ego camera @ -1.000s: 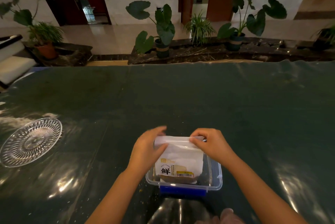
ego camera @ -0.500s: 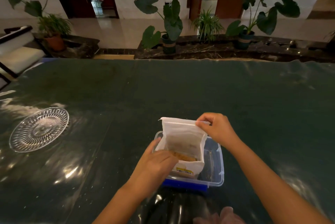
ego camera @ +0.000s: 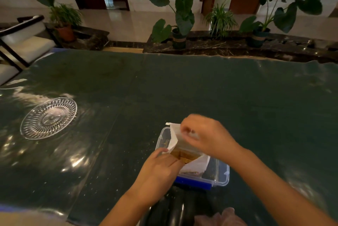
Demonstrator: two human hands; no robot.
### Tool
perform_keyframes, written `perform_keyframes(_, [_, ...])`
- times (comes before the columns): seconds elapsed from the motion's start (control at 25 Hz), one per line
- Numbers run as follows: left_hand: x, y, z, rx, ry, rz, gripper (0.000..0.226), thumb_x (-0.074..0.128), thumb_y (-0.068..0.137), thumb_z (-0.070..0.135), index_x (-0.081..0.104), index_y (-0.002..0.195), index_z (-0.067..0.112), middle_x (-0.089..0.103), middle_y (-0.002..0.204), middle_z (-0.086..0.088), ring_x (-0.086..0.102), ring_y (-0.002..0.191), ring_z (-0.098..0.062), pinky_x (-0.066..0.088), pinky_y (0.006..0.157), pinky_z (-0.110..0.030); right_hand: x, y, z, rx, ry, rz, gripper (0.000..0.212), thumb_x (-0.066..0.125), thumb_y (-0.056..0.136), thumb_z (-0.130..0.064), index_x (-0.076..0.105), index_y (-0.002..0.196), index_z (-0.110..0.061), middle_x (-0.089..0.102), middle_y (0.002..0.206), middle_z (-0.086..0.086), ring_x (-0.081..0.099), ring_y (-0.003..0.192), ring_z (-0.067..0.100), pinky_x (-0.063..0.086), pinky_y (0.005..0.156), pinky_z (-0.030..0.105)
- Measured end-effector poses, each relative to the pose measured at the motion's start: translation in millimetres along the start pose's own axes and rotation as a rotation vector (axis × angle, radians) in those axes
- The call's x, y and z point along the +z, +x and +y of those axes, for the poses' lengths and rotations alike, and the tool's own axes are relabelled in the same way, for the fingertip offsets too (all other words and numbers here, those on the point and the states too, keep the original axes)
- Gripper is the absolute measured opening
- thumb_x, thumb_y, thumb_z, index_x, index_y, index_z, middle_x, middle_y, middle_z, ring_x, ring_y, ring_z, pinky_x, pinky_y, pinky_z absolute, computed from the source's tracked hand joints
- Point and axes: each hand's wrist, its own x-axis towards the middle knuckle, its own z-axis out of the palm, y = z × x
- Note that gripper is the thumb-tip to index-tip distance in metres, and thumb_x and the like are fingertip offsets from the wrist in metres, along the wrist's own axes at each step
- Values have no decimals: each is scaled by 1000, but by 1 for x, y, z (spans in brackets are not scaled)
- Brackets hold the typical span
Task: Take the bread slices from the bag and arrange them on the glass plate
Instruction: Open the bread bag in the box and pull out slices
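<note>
A white bread bag (ego camera: 174, 139) stands tilted in a clear plastic container (ego camera: 222, 175) with a blue clasp, near the table's front edge. My right hand (ego camera: 206, 134) grips the bag's top edge and holds it open. My left hand (ego camera: 161, 169) has its fingers at the bag's mouth, touching the brown bread slices (ego camera: 184, 155) that show there. The cut-glass plate (ego camera: 48, 117) lies on the table far to the left, with nothing on it.
A dark green glossy cover (ego camera: 201, 88) spreads over the whole table. Potted plants (ego camera: 179, 19) stand on a stone ledge beyond the far edge. A chair (ego camera: 22, 42) is at the back left. A crumpled plastic piece (ego camera: 221, 217) lies at the bottom edge.
My right hand pulled the bag's top over toward the left and tipped the bag. My left hand went from the bag's front to its mouth, and bread slices now show.
</note>
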Motion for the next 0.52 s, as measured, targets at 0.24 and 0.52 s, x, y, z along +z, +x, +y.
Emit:
perform_keyframes(0.24, [-8, -3, 1, -106, -46, 19, 11, 62, 79, 23, 66, 86, 30, 71, 77, 12, 63, 75, -1, 51, 91, -29, 10, -9, 10, 120, -189, -406, 36, 63, 77, -39, 52, 110, -40, 63, 114, -8, 58, 101, 16, 51, 79, 32])
perform_keyframes(0.52, [-14, 61, -9, -665, 199, -13, 44, 50, 74, 65, 56, 82, 23, 54, 66, 8, 47, 56, -8, 25, 40, -20, 23, -21, 21, 136, -292, -394, 74, 70, 64, -52, 34, 128, -40, 55, 129, -5, 49, 115, 17, 44, 84, 34])
